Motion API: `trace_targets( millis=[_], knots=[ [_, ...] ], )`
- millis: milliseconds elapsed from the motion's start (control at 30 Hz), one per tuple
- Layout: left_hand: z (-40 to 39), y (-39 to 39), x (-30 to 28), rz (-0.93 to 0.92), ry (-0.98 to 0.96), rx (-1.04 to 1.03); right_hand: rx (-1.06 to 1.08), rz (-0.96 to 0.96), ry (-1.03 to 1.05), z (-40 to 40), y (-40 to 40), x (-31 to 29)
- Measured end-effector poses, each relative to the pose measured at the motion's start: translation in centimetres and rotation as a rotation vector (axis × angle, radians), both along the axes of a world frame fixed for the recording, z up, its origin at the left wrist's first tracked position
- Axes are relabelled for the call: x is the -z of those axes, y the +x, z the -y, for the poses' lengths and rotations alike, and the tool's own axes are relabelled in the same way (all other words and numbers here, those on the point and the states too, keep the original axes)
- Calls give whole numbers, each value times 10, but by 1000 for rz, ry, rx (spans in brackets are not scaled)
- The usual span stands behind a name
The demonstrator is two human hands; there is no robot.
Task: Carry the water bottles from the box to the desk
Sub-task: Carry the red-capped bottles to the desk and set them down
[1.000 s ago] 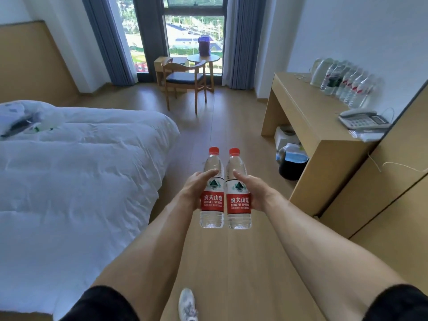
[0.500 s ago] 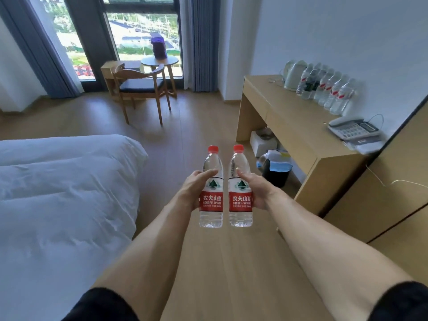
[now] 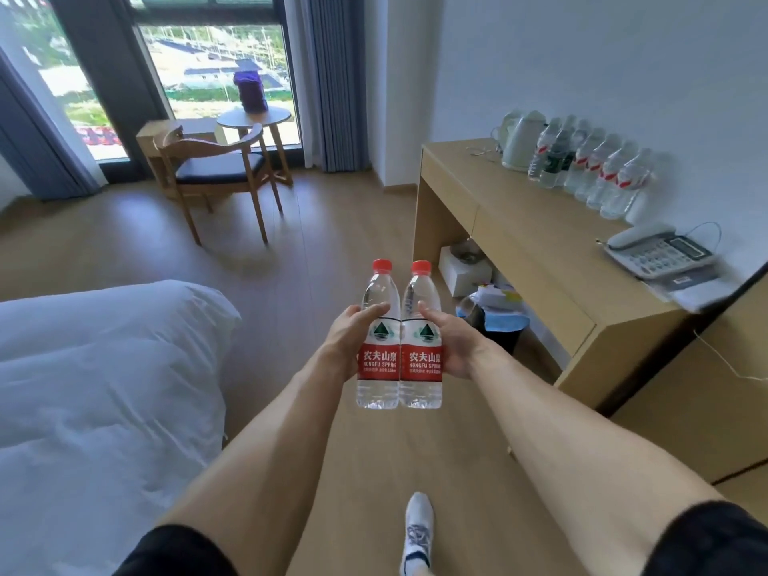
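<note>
In mid-air over the wooden floor [image 3: 257, 251], between the bed [image 3: 104, 388] and the bench [image 3: 540, 243], both hands are gripping a bottle each. The left hand [image 3: 347, 340] is wrapping the left water bottle [image 3: 377, 363] at its label, thumb across the front; the right hand [image 3: 455, 347] is clasping the right water bottle [image 3: 422, 363] the same way. The two bottles are standing upright and touching side by side, red caps up, probably pressed together so that they travel steadily as one pair. The person is standing on the floor, one white shoe [image 3: 417, 534] showing below. Farther out to the right, a row of bottles [image 3: 594, 172] is lining the wall side of the bench beside a kettle [image 3: 521, 141], with a telephone [image 3: 660, 253] nearer. The bare front strip looks like the likely landing spot. The box is not in view.
</note>
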State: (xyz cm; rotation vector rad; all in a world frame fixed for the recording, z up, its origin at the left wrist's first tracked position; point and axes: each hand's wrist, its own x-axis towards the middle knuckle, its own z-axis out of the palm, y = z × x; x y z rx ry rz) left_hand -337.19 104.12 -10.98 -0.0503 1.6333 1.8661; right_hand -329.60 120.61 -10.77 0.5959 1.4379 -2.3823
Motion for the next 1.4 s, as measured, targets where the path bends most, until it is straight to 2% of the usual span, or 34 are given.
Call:
trace_targets(
  millis=[300,700,1000,1400],
  knots=[
    [-59,-139,-10,-11,-49,-106,-105,-21,-35,-61,-152,-6],
    [-150,-270,-20,-37,-27,-120,-25,-66,36,-151,-283,-15],
    [-256,-383,-8,-39,-7,15,194,-82,123,-244,-372,-2],
    [-402,-549,-21,-42,42,361,590,-15,207,-354,-497,-20]
  ],
)
